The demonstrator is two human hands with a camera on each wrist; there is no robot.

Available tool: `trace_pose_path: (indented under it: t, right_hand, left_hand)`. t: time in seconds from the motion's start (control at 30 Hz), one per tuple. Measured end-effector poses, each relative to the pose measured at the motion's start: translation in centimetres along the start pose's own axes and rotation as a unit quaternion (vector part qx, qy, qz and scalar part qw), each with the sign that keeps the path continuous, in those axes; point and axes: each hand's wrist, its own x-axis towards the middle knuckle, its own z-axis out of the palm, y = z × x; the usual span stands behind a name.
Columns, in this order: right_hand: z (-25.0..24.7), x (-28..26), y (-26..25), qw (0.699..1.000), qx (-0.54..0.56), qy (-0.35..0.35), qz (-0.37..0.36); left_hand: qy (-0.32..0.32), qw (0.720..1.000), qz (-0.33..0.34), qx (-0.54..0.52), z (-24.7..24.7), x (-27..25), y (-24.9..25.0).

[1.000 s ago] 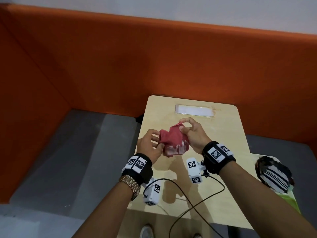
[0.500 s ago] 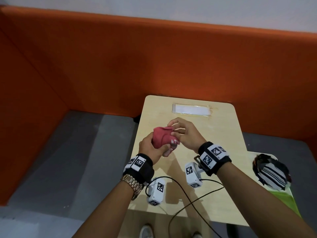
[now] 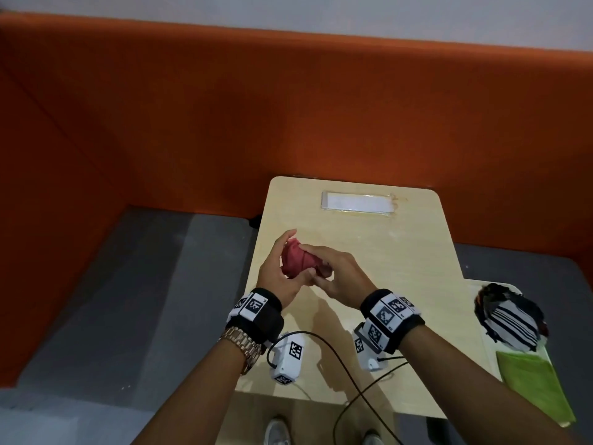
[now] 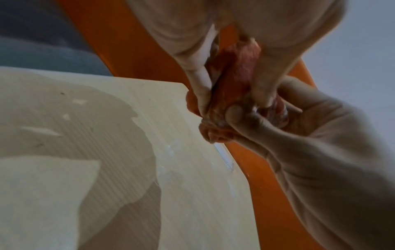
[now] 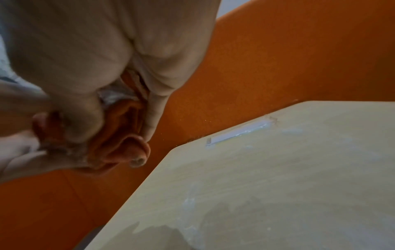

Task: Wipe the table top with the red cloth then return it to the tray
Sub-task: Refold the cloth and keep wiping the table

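Observation:
The red cloth [image 3: 296,260] is bunched into a small wad above the left side of the pale wooden table top [image 3: 401,252]. Both hands hold it off the surface. My left hand [image 3: 280,271] cups it from the left and below, thumb up. My right hand [image 3: 333,271] covers it from the right, fingers curled over it. In the left wrist view the red cloth [image 4: 235,88] is squeezed between my palm and the right hand's fingers [image 4: 241,118]. The right wrist view has the cloth [image 5: 121,135] folded under the right hand. The tray [image 3: 500,316] stands at the table's right.
A white strip [image 3: 357,202] is taped near the table's far edge. A black-and-white striped cloth [image 3: 510,316] and a green cloth [image 3: 536,383] lie at the right. Orange partition walls [image 3: 288,107] stand behind and to the left. Cables [image 3: 353,396] hang from the wrist cameras.
The cloth went from loosely spread between my hands to a tight wad. Both hands came together around it and shifted slightly to the left.

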Motion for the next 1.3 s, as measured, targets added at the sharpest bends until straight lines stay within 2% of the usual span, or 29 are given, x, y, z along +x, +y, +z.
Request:
trace_pose_path:
  t: [0.07, 0.2, 0.3, 0.4, 0.47, 0.57, 0.63, 0.7, 0.77, 0.9, 1.07, 1.13, 1.2, 1.23, 1.3]
  right_hand:
    - [-0.2, 0.2, 0.5, 1.000, 0.013, 0.006, 0.005]
    - [-0.1, 0.2, 1.2, 1.000, -0.001, 0.006, -0.001]
    - [0.3, -0.2, 1.6, 0.998, 0.044, -0.022, -0.026]
    - [-0.1, -0.2, 1.8, 0.988, 0.114, -0.066, 0.075]
    - [-0.4, -0.2, 1.6, 0.958, 0.238, -0.058, 0.147]
    - [0.0, -0.3, 1.3, 0.875, 0.437, -0.077, 0.193]
    - [0.2, 0.0, 1.3, 0.848, 0.464, -0.109, 0.232]
    - [0.5, 0.3, 1.4, 0.842, 0.457, -0.136, 0.251]
    - [1.0, 0.6, 1.4, 0.852, 0.442, -0.147, 0.238]
    - [2.2, 0.9, 1.5, 0.887, 0.384, -0.150, 0.207]
    - [1.9, 2.8, 1.6, 0.927, 0.283, -0.150, 0.195]
    - [1.1, 4.8, 2.0, 0.950, 0.199, -0.054, 0.233]
    - [1.5, 7.6, 2.9, 0.971, 0.070, 0.044, 0.223]
    - [1.9, 9.1, 3.0, 0.976, 0.016, 0.061, 0.210]
    - [3.8, 11.2, 3.9, 0.981, -0.065, 0.016, 0.182]
  left_hand:
    - [-0.019, 0.998, -0.028, -0.050, 0.0, 0.1, -0.2]
    - [-0.001, 0.988, -0.126, -0.087, -0.6, 0.6, -0.2]
    - [0.008, 0.984, -0.132, -0.119, -0.9, 0.8, -0.5]
    - [0.033, 0.981, -0.114, -0.152, -1.3, 0.8, -1.3]
    - [0.037, 0.976, -0.112, -0.185, -1.5, 0.5, -1.5]
    - [0.015, 0.975, -0.101, -0.197, -1.6, 0.3, -1.8]
    - [-0.002, 0.982, -0.087, -0.170, -1.9, 0.2, -2.2]
    - [-0.024, 0.985, -0.078, -0.154, -2.2, 0.1, -3.2]
    - [-0.043, 0.986, -0.073, -0.144, -2.5, -0.1, -4.2]
    - [-0.038, 0.997, -0.068, -0.027, -3.1, 0.0, -5.8]
    - [0.045, 0.980, -0.179, 0.070, -4.7, 0.0, -8.0]
    - [0.021, 0.970, -0.173, 0.170, -4.9, -0.8, -8.4]
    - [-0.034, 0.943, -0.127, 0.306, -5.1, -1.7, -9.3]
    - [-0.066, 0.925, -0.107, 0.358, -5.0, -2.0, -9.5]
    - [-0.125, 0.892, -0.104, 0.423, -4.7, -2.5, -9.8]
